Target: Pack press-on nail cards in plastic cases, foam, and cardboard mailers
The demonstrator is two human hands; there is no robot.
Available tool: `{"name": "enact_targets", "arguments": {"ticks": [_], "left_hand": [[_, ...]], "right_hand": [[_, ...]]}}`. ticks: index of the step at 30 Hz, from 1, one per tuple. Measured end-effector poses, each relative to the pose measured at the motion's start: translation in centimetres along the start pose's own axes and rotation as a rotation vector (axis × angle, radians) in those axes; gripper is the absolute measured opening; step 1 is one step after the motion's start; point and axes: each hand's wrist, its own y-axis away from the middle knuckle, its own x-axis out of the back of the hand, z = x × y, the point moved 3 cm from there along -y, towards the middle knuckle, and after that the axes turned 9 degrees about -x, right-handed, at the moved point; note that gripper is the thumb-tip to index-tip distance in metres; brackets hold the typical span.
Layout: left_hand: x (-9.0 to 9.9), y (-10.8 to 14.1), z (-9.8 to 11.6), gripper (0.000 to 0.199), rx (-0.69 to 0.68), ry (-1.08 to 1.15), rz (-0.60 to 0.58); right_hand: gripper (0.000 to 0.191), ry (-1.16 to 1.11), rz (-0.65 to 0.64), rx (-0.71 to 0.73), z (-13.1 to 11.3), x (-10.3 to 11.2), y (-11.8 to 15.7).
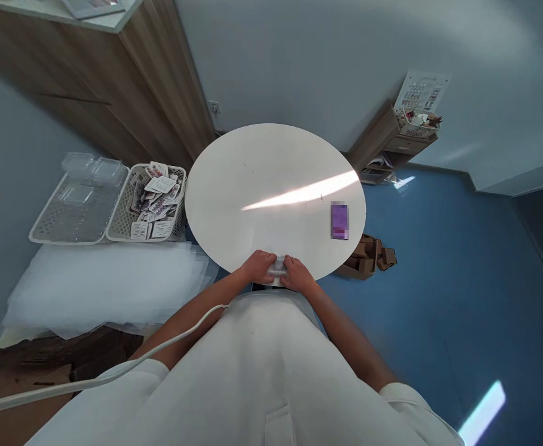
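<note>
At the near edge of a round white table (271, 167), a small clear plastic piece (277, 266) is held between both hands. My left hand (259, 267) grips its left end, with the fingers closed round it. The right end is gripped by my right hand (296, 274), also closed. The plastic looks transparent, and its exact shape is too small to tell. A blurred purple rectangular item (339, 221) lies on the right side of the table.
To the left, a white basket (182, 204) holds many printed cards; another basket (43, 214) holds clear plastic boxes. Translucent sheets (104, 282) are stacked below them. Cardboard boxes (366, 257) stand on the floor right of the table. A white cable (160, 348) crosses my left arm.
</note>
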Motion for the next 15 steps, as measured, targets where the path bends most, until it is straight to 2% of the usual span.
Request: {"name": "enact_targets", "arguments": {"ticks": [3,6,11,15], "left_hand": [[0.0,0.7,0.2,0.032,0.021,0.034,-0.017],[0.2,0.9,0.0,0.03,0.046,0.078,-0.01],[1.2,0.4,-1.2,0.026,0.059,0.169,0.043],[1.9,-0.2,-2.4,0.032,0.092,0.29,0.109]], "right_hand": [[0.024,-0.011,-0.036,-0.036,-0.5,0.4,0.9],[0.019,-0.042,-0.014,-0.044,-0.8,0.8,1.0],[0.02,-0.105,0.112,-0.031,-0.4,1.7,-0.1],[0.023,-0.119,0.092,-0.12,0.6,2.2,-1.2]]}}
